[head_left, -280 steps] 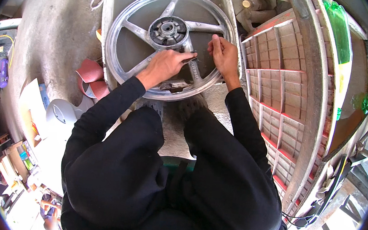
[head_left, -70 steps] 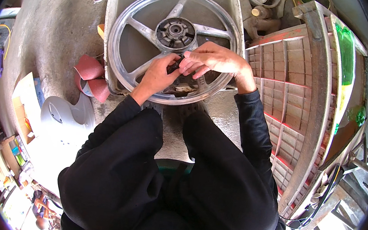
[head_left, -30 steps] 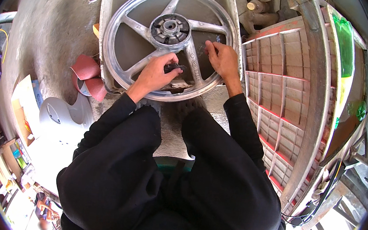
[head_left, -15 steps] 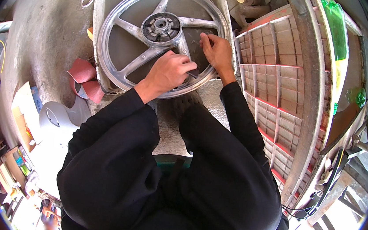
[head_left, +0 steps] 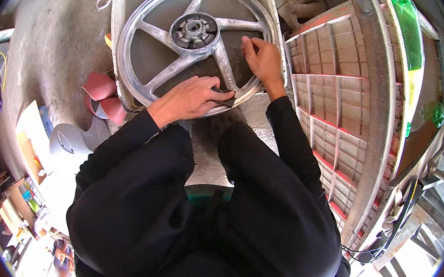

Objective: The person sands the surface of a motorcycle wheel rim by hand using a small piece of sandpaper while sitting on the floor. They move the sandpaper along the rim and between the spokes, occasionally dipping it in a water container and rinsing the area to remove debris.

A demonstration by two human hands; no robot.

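Upper centre of frame, left hand (head_left: 191, 99) presses dark sanding scrap (head_left: 225, 98) on alloy wheel's (head_left: 193, 45) lower rim, right hand (head_left: 261, 58) grips right rim, hands apart; sanding looks unfinished.

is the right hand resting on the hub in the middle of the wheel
No, the right hand grips the wheel near its rim, beside a spoke, while the hub sits bare at the centre.

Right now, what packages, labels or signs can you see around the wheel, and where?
Small colourful boxes: far lower left, stacked, too blurred to tell apart.
Flat tan cardboard: left, beside a pale grey rounded cover.
Green plastic bottle: upper right, lying along the ledge.
No screens or signs show.
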